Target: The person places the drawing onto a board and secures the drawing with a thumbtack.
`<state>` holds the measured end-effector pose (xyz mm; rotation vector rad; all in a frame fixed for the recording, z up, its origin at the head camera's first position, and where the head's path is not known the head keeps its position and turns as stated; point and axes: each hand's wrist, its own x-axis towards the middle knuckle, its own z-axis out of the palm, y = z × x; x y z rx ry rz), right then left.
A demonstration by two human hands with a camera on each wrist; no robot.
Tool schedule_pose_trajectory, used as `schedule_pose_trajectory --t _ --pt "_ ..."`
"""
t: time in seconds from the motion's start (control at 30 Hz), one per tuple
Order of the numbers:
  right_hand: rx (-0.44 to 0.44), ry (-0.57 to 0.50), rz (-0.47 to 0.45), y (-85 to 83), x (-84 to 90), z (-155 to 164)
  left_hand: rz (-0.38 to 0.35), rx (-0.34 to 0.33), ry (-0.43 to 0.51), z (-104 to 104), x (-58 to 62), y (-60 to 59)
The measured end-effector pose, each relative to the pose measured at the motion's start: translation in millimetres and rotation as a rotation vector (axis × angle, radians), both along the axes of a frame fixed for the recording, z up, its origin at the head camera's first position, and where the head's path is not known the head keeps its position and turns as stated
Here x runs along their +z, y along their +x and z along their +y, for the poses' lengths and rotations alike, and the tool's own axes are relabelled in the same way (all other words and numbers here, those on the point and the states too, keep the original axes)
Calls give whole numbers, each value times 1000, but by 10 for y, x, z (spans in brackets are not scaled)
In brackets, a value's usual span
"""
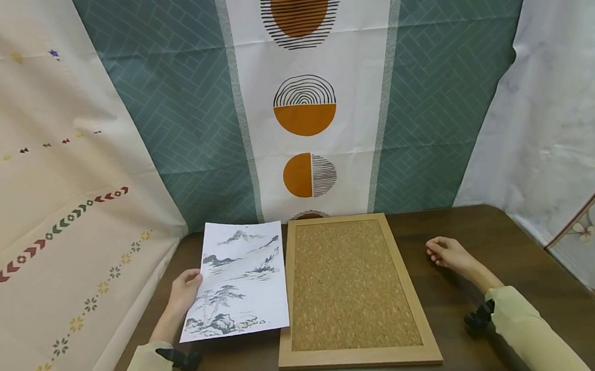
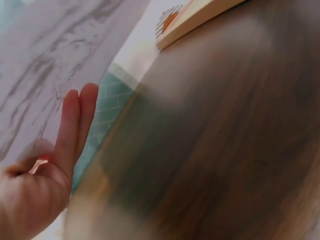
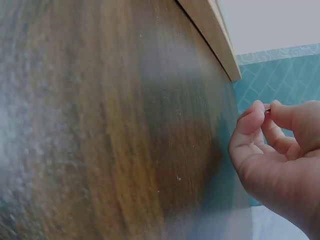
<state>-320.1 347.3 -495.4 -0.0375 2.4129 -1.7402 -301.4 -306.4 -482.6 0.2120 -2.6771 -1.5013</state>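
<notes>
My left hand (image 1: 184, 293) grips the left edge of a white paper sheet (image 1: 242, 248) printed with a grey ink landscape of mountains and trees. In the left wrist view the thumb and fingers (image 2: 70, 130) pinch the sheet, with two fingers lying straight along its underside. The sheet is raised, its right edge beside a wood-framed cork board (image 1: 352, 286) on the table. Right of the board, my right hand (image 1: 452, 255) hovers over the table. Between its thumb and forefinger it pinches a tiny dark, shiny piece (image 3: 268, 110), mostly hidden by the fingertips.
The dark wooden table (image 1: 468, 224) carries the board near its middle. Behind it hangs a green and white patterned cloth (image 1: 193, 129). A cream cloth (image 1: 70, 226) borders the left side and a pale marbled cloth (image 1: 558, 101) the right.
</notes>
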Motion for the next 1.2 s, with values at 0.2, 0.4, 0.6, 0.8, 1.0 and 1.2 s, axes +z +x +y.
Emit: schedule_pose_trajectory --t 0.2,0.4,0.6,0.8,1.0,1.2 --pt "-6 -37 4 3 -19 7 -25 -51 104 123 -102 -14" --pt "1 -29 -1 26 2 -15 -53 -66 206 238 -136 -7" --pt "45 -79 -8 42 34 -58 -62 -101 322 337 -134 -31" --pt "48 -133 -24 44 35 -113 -75 -129 389 395 -139 -59" --pt "36 -164 -2 23 53 -167 -69 -144 421 473 -138 -110" --pt "50 -188 -3 8 51 -219 -85 -186 480 581 -174 -149"
